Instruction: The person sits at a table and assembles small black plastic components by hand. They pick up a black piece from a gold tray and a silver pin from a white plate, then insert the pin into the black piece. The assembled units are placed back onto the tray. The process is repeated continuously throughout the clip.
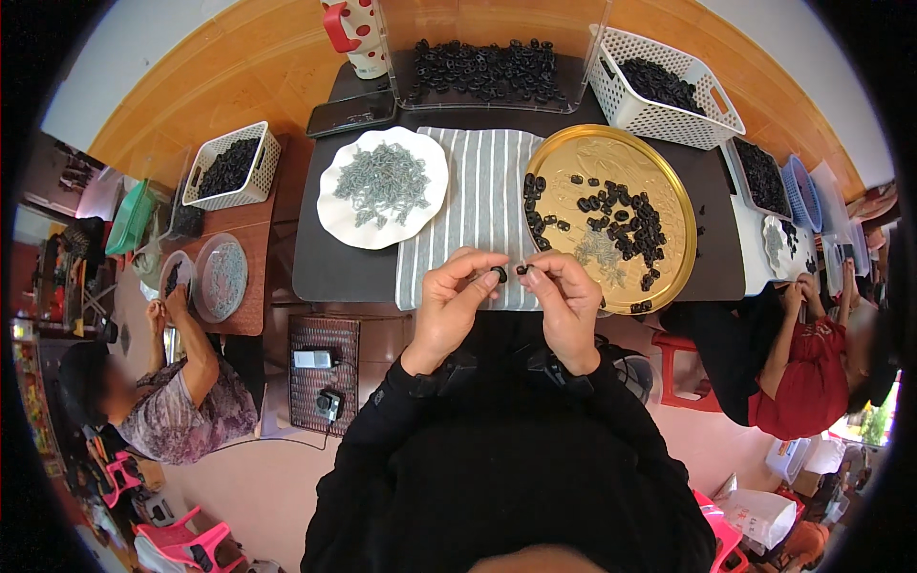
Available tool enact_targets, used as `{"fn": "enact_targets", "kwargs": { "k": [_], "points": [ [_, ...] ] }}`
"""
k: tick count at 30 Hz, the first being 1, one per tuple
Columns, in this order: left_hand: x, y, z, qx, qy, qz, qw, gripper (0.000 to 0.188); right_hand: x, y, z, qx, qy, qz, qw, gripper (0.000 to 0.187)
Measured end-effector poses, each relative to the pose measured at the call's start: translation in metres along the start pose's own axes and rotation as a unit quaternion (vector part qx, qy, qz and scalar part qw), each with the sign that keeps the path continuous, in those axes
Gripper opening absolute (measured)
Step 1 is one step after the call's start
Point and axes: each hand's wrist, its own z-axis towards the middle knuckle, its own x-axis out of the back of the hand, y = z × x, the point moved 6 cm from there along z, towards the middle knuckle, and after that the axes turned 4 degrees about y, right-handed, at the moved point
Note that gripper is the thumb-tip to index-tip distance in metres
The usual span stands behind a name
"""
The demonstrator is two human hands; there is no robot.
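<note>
Over the front edge of the dark table, my left hand (pixel 453 304) pinches a small black plastic piece (pixel 499 274) between thumb and fingertips. Close beside it, my right hand (pixel 565 315) grips another small black piece (pixel 522 269); a narrow gap separates the two. Beneath both hands lies a grey-and-white striped cloth (pixel 473 181). To the left stands a white scalloped plate (pixel 336 218) heaped with small silvery metal pieces (pixel 384 181). On the right, a round gold tray (pixel 564 153) carries scattered black pieces (pixel 635 224) and a small pile of silvery pieces (pixel 600 250).
A clear bin (pixel 487 107) of black pieces stands at the back, near a phone (pixel 351 113) and a spotted cup (pixel 366 43). A white basket (pixel 669 124) sits at back right. People work at tables on the left (pixel 181 411) and right (pixel 802 372).
</note>
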Motion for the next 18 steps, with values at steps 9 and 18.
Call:
{"fn": "enact_targets", "kwargs": {
  "k": [9,18],
  "points": [
    [0.009,-0.019,-0.001,0.085,0.042,-0.174,0.98,0.02,-0.004,0.008,-0.006,-0.083,-0.039,0.046,0.995,0.003],
    [0.011,-0.019,-0.001,0.113,-0.015,-0.161,0.98,0.021,0.002,0.011,-0.007,-0.173,-0.127,-0.036,0.976,0.006]
  ]
}}
